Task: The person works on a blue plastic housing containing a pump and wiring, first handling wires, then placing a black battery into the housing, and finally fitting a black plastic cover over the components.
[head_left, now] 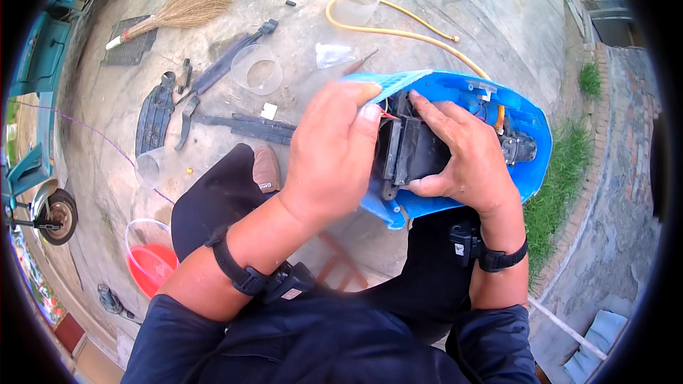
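A blue plastic housing (528, 110) lies open-side up over my lap. In it sits a black box-shaped part (427, 146) with a ribbed edge, and thin red wires show at its upper left. My left hand (326, 149) is closed on the housing's near-left wall, its thumb on the rim and its other fingertips out of sight. My right hand (466, 149) spans the black box, fingers at its far end and thumb at its near end. A dark pump-like motor (519, 149) fills the housing's right end, beside a short orange-yellow tube (500, 118).
A yellow hose (398, 32) curls on the concrete beyond the housing. Black plastic strips (235, 57), a curved black panel (154, 115), a straw broom (192, 6) and a clear plastic bag (333, 55) lie ahead. A red bucket (151, 270) stands left; grass (565, 185) grows right.
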### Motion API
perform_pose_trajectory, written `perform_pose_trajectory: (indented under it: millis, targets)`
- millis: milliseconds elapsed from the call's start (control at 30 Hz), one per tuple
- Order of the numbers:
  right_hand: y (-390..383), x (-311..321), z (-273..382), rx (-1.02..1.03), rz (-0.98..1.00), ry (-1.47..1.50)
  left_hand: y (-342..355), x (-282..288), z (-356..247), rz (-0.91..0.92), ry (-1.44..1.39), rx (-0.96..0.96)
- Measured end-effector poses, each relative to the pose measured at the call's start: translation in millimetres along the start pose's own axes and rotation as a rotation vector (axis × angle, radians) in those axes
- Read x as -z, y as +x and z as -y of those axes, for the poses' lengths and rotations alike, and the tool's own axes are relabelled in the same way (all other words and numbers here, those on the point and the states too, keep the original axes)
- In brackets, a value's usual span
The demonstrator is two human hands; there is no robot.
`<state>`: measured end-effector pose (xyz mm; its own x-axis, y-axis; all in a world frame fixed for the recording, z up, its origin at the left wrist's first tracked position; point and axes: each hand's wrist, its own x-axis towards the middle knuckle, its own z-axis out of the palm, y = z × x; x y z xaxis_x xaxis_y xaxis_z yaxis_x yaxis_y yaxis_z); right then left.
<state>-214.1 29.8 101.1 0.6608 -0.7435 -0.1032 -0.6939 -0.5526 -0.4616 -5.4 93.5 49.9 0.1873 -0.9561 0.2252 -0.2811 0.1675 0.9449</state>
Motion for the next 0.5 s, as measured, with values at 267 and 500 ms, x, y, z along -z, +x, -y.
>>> perform_pose_trajectory:
  millis: [267, 500]
  targets:
    - [4.3, 5.0, 1.6, -0.02, 0.045, -0.003, 2.0, 1.3, -0.3, 0.0, -0.011, -0.017]
    - [9.5, 9.8, 1.4, -0.042, 0.08, 0.013, 2.6, 6.7, 0.9, 0.056, 0.087, -0.022]
